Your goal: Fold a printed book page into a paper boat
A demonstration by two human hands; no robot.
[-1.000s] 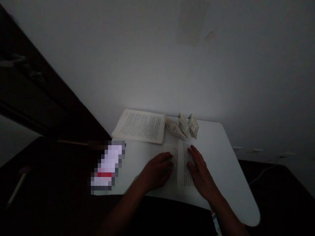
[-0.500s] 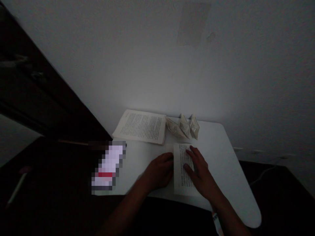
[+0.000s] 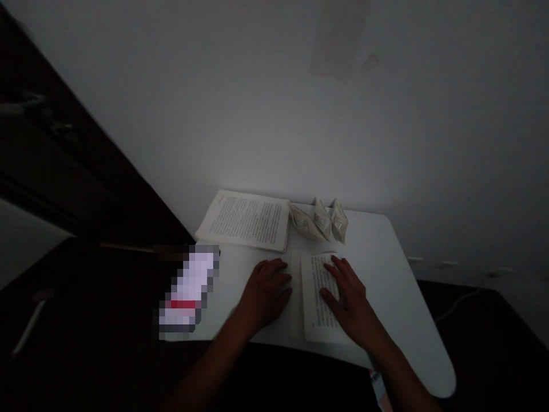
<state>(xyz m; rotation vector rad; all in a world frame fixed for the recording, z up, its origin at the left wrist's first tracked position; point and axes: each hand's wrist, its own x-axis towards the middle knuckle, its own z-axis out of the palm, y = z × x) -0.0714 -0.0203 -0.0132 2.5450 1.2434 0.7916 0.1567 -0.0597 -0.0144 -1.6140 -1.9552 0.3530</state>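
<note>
A printed sheet of paper [image 3: 315, 329] lies on the white table in front of me, seemingly folded, with a pale strip along its left side. Flat on its right part rests my right hand [image 3: 348, 300], fingers spread, pressing the page without gripping it. My left hand [image 3: 268, 292] is just left of the sheet, over the tabletop, fingers apart and slightly bent, holding nothing. Beyond the sheet stand several folded paper pieces [image 3: 321, 222] made from printed pages, shaped like pointed boats. Left of those lies a stack of printed pages [image 3: 249, 222].
A blurred-out phone-like screen [image 3: 191, 289] lies at the left edge of the white table [image 3: 386, 286]. A plain wall [image 3: 257, 114] rises behind. A dark door [image 3: 77, 143] stands to the left, and a cable [image 3: 461, 300] hangs at the right.
My left hand has moved left, off the sheet's left edge, and its fingers have spread. The sheet's left edge has shifted slightly. My right hand stays nearly in place on it.
</note>
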